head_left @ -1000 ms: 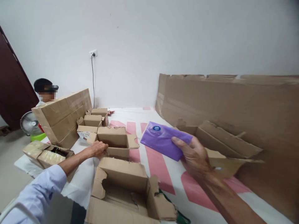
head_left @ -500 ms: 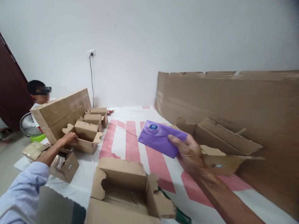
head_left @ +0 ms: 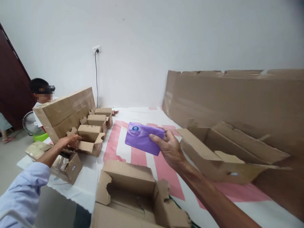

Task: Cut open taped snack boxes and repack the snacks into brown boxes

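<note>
While right hand (head_left: 169,147) pinches purple packet (head_left: 143,139) by near end, so badge (head_left: 135,128) lies uncovered, packet hangs midair, right of left hand (head_left: 74,141). That hand at end of open box (head_left: 85,146), perhaps steadying it; finger grip cannot be told. Front box (head_left: 128,172) sits below, between hands.

We see a plain, pale blue sleeve (head_left: 26,190) with a faint lavender tint on the left arm (head_left: 50,155), its loose cloth creased, ending in soft wrinkles partway along; the left hand (head_left: 73,141) is bare, as are the right hand (head_left: 169,145) and right forearm (head_left: 206,188)
</note>
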